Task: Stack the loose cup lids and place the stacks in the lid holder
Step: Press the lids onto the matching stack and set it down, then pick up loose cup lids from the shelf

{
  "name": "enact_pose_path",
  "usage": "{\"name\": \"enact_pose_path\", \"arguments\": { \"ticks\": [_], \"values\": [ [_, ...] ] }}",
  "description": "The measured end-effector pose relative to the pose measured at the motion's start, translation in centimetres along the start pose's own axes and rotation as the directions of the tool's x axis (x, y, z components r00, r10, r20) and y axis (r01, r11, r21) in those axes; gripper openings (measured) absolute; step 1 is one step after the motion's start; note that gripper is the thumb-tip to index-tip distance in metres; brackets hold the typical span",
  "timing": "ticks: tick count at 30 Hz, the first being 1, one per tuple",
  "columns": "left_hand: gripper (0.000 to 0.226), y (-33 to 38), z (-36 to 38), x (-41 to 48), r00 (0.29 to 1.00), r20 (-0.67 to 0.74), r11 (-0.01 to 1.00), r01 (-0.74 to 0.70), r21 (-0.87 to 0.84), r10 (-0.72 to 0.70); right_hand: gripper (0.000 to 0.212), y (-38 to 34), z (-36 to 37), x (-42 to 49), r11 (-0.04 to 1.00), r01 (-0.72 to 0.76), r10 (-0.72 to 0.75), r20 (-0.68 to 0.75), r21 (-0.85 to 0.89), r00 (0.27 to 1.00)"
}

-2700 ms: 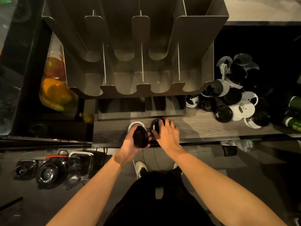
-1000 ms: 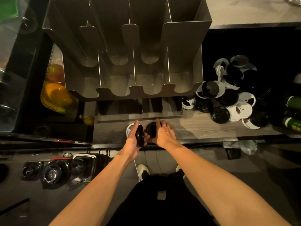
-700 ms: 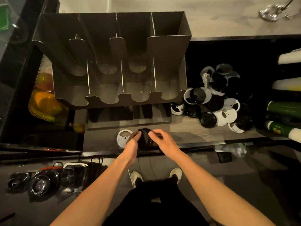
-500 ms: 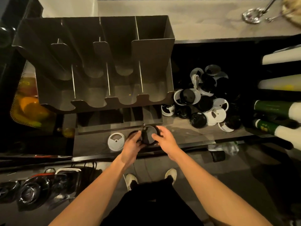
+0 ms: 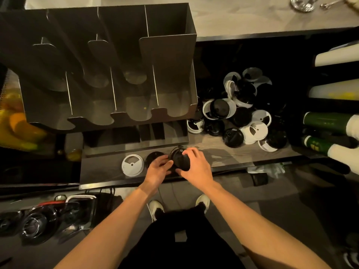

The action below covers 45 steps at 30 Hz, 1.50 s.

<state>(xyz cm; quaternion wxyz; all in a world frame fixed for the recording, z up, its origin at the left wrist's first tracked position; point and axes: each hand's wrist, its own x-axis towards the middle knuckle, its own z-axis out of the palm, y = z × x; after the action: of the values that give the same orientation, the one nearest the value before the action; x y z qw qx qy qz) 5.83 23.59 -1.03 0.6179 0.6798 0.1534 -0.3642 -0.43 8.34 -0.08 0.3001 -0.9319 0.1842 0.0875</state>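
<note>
Both hands meet at the shelf's front edge around a small stack of black lids (image 5: 179, 161). My right hand (image 5: 196, 167) curls over the stack's right side. My left hand (image 5: 158, 170) grips its left side, fingers hiding part of it. Another black lid (image 5: 153, 157) lies flat just left of the stack, and a white lid (image 5: 132, 165) lies beside that. A loose pile of black and white lids (image 5: 244, 113) fills the shelf to the right. The dark metal lid holder (image 5: 108, 61) stands behind, its slots bare.
A low divided tray (image 5: 136, 136) sits under the holder's front. Sleeves of stacked cups (image 5: 330, 125) lie at the far right. Bagged fruit (image 5: 17, 129) is at the left. Blender parts (image 5: 40, 220) rest on the floor below, near my shoes.
The black lid my left hand held upright has been brought against the lids under my right hand, and both hands now grip the stack. The view shifted left and up.
</note>
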Motion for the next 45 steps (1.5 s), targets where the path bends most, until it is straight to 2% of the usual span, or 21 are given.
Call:
{"name": "enact_pose_path", "arguments": {
  "ticks": [2, 6, 11, 15, 20, 24, 29, 34, 39, 42, 45],
  "values": [
    [0.036, -0.1, -0.4, 0.0, 0.999, -0.046, 0.996, -0.019, 0.084, 0.023, 0.064, 0.3, 0.7, 0.4, 0.996, -0.014, 0.015, 0.010, -0.088, 1.000],
    [0.024, 0.1, -1.3, -0.4, 0.997, -0.073, 0.996, 0.015, 0.086, -0.009, 0.064, 0.7, 2.3, 1.2, 0.977, 0.011, 0.013, 0.114, -0.211, 0.993],
    [0.013, 0.4, -1.8, -0.4, 0.999, -0.031, 0.996, 0.015, 0.091, -0.012, 0.070, 0.7, 3.1, 2.0, 0.970, 0.000, 0.036, 0.145, -0.241, 0.989],
    [0.014, 0.6, -0.9, -0.6, 1.000, -0.018, 0.998, 0.026, 0.058, -0.025, 0.067, 1.4, 2.6, 1.9, 0.968, 0.071, -0.028, 0.178, -0.239, 0.984],
    [0.015, 1.6, 2.9, -0.3, 1.000, 0.001, 0.999, 0.010, 0.034, -0.010, 0.051, 3.3, 0.2, 1.0, 0.989, 0.081, -0.071, 0.079, -0.123, 0.994],
    [0.011, 3.1, 7.7, 0.1, 0.997, 0.068, 0.995, -0.038, 0.088, 0.032, 0.050, 6.4, -3.3, 1.0, 0.996, -0.040, 0.033, -0.075, -0.086, 0.997],
    [0.025, 4.6, 13.5, 2.2, 0.991, 0.098, 0.977, -0.110, 0.181, 0.093, 0.062, 11.6, -8.8, 2.4, 0.969, -0.239, 0.223, -0.194, -0.061, 0.955],
    [0.046, 6.5, 18.1, 5.1, 0.988, 0.029, 0.958, -0.152, 0.243, 0.150, 0.080, 14.6, -13.1, 6.1, 0.956, -0.293, 0.279, -0.210, -0.036, 0.937],
    [0.040, 8.8, 21.7, 7.4, 0.980, -0.106, 0.962, -0.142, 0.234, 0.171, 0.095, 16.0, -15.4, 10.5, 0.936, -0.346, 0.351, -0.205, 0.059, 0.914],
    [0.051, 9.4, 22.7, 9.3, 0.973, -0.196, 0.958, -0.066, 0.278, 0.124, 0.096, 16.5, -15.4, 12.3, 0.941, -0.337, 0.337, -0.177, 0.029, 0.925],
    [0.062, 9.6, 23.4, 11.2, 0.962, -0.244, 0.966, -0.057, 0.252, 0.121, 0.092, 16.6, -14.8, 13.7, 0.963, -0.271, 0.264, -0.209, -0.005, 0.942]
  ]
}}
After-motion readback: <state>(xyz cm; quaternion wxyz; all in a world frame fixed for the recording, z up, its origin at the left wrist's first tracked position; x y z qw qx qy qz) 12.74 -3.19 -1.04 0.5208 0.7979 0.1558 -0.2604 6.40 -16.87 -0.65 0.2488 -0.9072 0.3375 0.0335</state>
